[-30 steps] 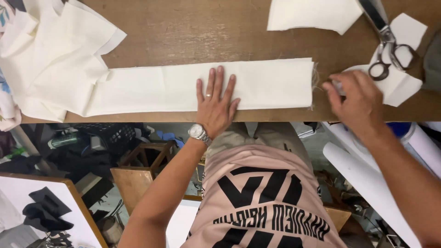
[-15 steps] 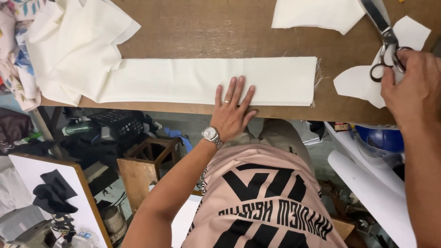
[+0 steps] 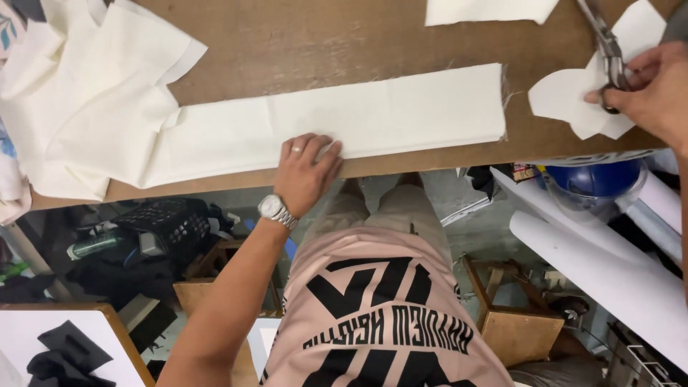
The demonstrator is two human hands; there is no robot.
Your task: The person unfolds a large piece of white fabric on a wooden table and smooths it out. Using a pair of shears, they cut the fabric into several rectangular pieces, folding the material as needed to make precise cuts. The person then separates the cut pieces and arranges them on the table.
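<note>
A long folded strip of cream fabric lies flat along the near edge of the brown worktop, running left to right. The left hand rests at the strip's near edge, its fingers bent and pressing down on the cloth, with the palm hanging past the worktop edge; a ring sits on one finger and a metal wristwatch on the wrist. The left end of the strip joins a loose pile of the same cream fabric at the worktop's left corner. The right hand is at the far right of the worktop, well apart from the strip, its fingers closed through the handles of a pair of metal scissors. The scissors lie over a small rounded offcut of cream fabric, which the hand also touches. Another cream piece lies at the far edge, partly out of view. Below the worktop, white rolls and a blue helmet lie to the right.
</note>
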